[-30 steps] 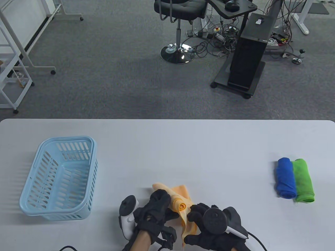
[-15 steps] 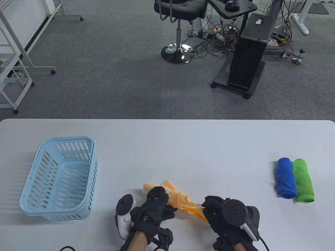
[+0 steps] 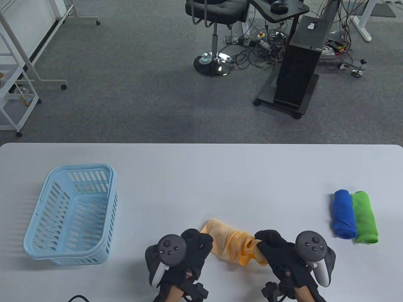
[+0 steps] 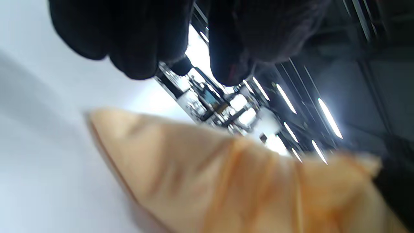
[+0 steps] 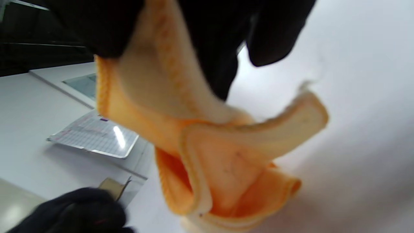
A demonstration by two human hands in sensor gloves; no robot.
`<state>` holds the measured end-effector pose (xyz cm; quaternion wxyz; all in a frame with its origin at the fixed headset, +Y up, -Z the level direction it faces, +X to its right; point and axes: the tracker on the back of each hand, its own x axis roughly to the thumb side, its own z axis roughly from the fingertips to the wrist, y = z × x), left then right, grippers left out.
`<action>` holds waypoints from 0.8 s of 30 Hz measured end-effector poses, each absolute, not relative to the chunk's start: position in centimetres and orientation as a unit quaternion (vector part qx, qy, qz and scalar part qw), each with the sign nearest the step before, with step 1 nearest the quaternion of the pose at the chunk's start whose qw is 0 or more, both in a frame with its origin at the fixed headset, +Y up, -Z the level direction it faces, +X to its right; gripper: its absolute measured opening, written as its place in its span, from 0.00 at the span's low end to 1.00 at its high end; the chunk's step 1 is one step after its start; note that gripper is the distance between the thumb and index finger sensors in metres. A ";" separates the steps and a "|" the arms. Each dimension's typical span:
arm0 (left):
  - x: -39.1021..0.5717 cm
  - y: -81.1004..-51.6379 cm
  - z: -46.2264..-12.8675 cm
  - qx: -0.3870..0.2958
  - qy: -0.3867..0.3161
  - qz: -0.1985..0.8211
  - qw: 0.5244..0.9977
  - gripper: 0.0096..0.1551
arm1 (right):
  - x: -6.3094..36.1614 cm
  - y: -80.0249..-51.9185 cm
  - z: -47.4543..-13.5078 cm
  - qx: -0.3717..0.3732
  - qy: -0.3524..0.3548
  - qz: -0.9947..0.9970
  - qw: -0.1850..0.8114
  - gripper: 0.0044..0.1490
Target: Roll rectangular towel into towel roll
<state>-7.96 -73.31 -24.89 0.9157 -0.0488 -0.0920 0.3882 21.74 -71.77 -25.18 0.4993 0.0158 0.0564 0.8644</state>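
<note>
The orange towel [image 3: 233, 248] lies loosely bunched on the white table [image 3: 220, 182] near its front edge, stretched between my two hands. My right hand [image 3: 267, 243] pinches the towel's right end. In the right wrist view the towel [image 5: 226, 155] hangs folded from the gloved fingers [image 5: 220, 58]. My left hand [image 3: 201, 239] sits at the towel's left end. In the left wrist view its fingers [image 4: 136, 48] are loosely curled just above the towel [image 4: 210, 181], with nothing between thumb and fingertips.
A light blue slotted basket [image 3: 78, 166] stands on the table's left side. A blue towel roll [image 3: 343, 214] and a green towel roll [image 3: 365, 217] lie side by side at the right. Beyond the far edge are a chair and a cart.
The right hand drew the towel's end to the right, so the partly rolled towel came loose and stretched out. Both hands turned knuckles up. The left hand's grip on the towel has loosened.
</note>
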 end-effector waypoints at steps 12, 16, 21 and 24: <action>-6.8 -74.7 -25.5 -0.097 -0.069 0.453 0.884 0.22 | 20.0 -71.2 -25.0 0.117 0.108 0.809 0.566 0.29; -9.8 -74.1 -26.0 -0.056 -0.008 0.481 0.875 0.22 | 22.0 -71.0 -25.2 0.052 0.063 0.827 0.556 0.29; -14.5 -72.8 -26.3 -0.007 0.074 0.417 0.906 0.21 | 25.7 -70.0 -25.2 -0.066 -0.070 0.925 0.368 0.29; -16.6 -72.7 -26.2 0.012 0.118 0.391 0.913 0.21 | 27.5 -69.3 -25.0 -0.122 -0.121 0.938 0.300 0.29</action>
